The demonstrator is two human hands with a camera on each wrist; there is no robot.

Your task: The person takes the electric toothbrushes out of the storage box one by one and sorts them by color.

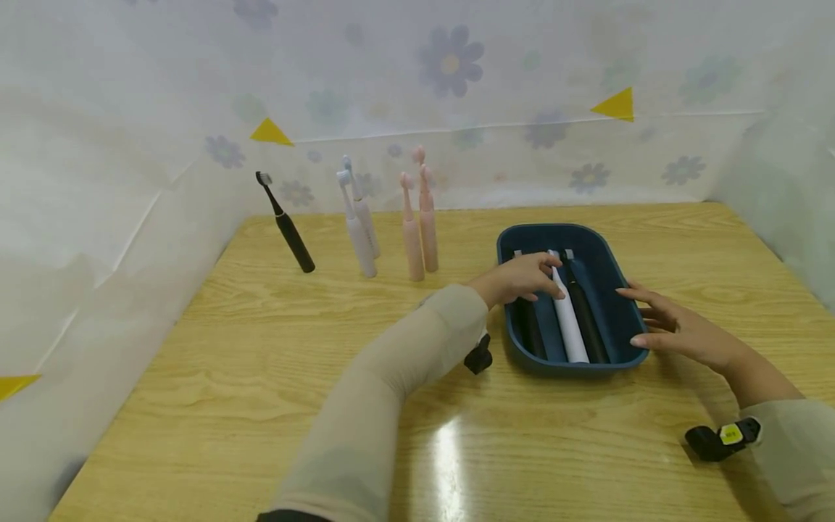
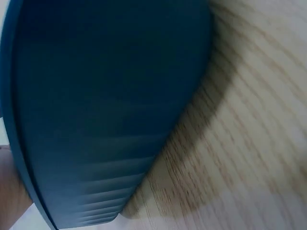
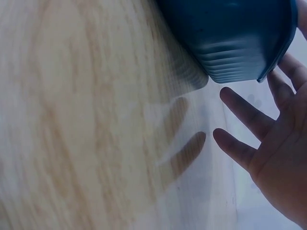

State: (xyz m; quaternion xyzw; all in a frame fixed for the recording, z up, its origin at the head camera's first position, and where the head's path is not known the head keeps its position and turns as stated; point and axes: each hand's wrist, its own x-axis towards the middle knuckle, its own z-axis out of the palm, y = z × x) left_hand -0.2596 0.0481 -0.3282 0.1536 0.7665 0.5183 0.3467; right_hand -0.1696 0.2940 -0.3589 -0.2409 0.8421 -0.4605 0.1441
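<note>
White electric toothbrush (image 1: 570, 326) lies lengthwise in the blue bin (image 1: 587, 241), probably to fit between two black electric toothbrushes (image 1: 592, 326)! Left hand (image 1: 518, 278) bends over its neck, pinching or not I can't tell; right hand (image 1: 681, 330), fingers extended, touches the bin's side, seemingly to steady it.

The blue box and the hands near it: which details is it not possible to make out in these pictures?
Inside of the blue box, both wrist views: hidden by its outer wall.
Left black toothbrush inside it, head view: partly hidden by the left hand.
Right hand, right wrist view: cut off by the right edge.
Any writing on the yellow label, head view: too small to read.
</note>
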